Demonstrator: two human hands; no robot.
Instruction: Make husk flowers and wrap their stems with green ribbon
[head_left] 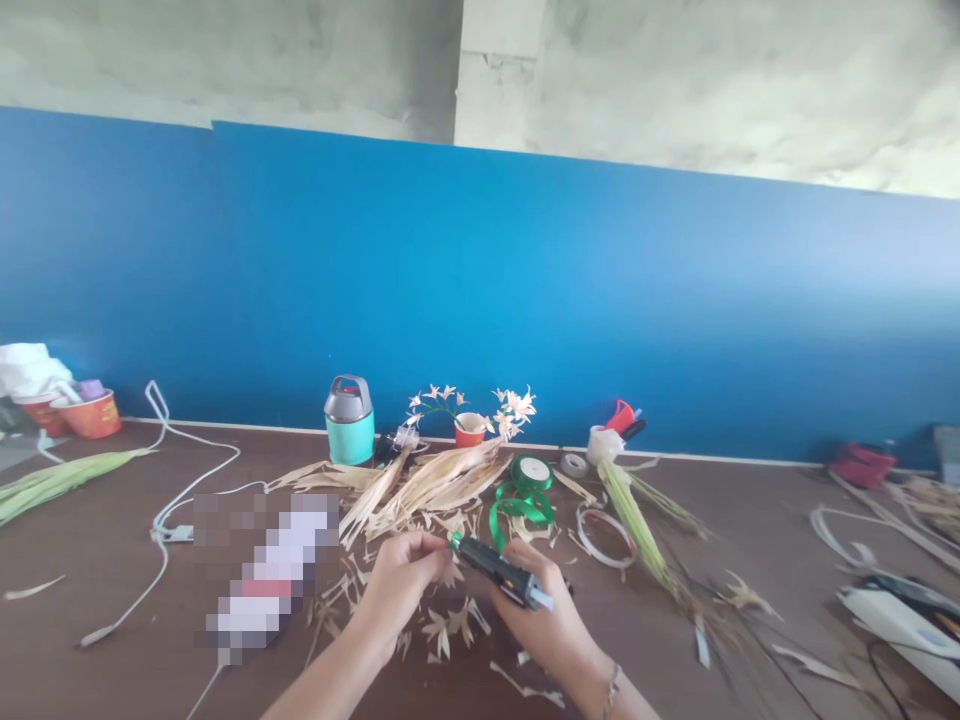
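My right hand [541, 610] is wrapped round a black glue gun [496, 570], its nozzle pointing left toward my left hand. My left hand [397, 580] is closed in a pinch on something small and green at the nozzle tip [455, 540]; I cannot make out what it is. Both hands hover just above the brown table [112, 560], over scattered dry corn-husk pieces [450, 625]. Behind them lies a pile of dry husks [427, 485] and a roll of green ribbon [529, 475] with a loose tail.
Along the blue wall stand a teal lidded pot [349, 420], a red cup with husk flowers [471, 415], tape rolls [576, 464] and red cups [90, 413]. A white cable [161, 520] runs left. Green husks [634, 520] lie to the right, a white device [900, 620] far right.
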